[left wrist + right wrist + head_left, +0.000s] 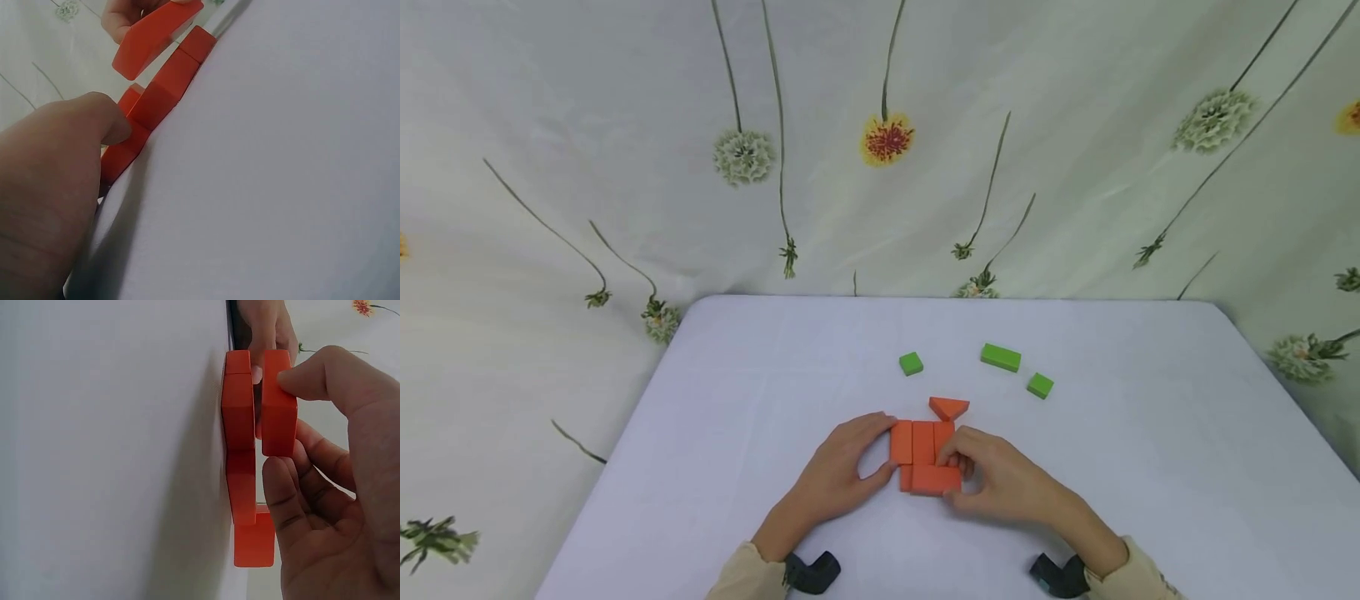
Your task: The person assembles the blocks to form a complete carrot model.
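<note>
Several orange wooden blocks [922, 442] lie side by side in a flat group on the table. My left hand [844, 467] rests at the group's left side, index fingertip at its far left corner and thumb at the near one. In the left wrist view, that thumb [115, 128] overlaps a block. My right hand [1000, 479] pinches an orange rectangular block [279, 419] between thumb and fingers. It is held just above the near end of the group, with a gap showing in the right wrist view. An orange triangular block [949, 407] lies at the group's far side.
Beyond the group lie a green square block [912, 364], a longer green block [1001, 357] and another small green block [1041, 385]. A white cloth covers the table [760, 358]. Flower-patterned fabric [820, 192] hangs behind its far edge.
</note>
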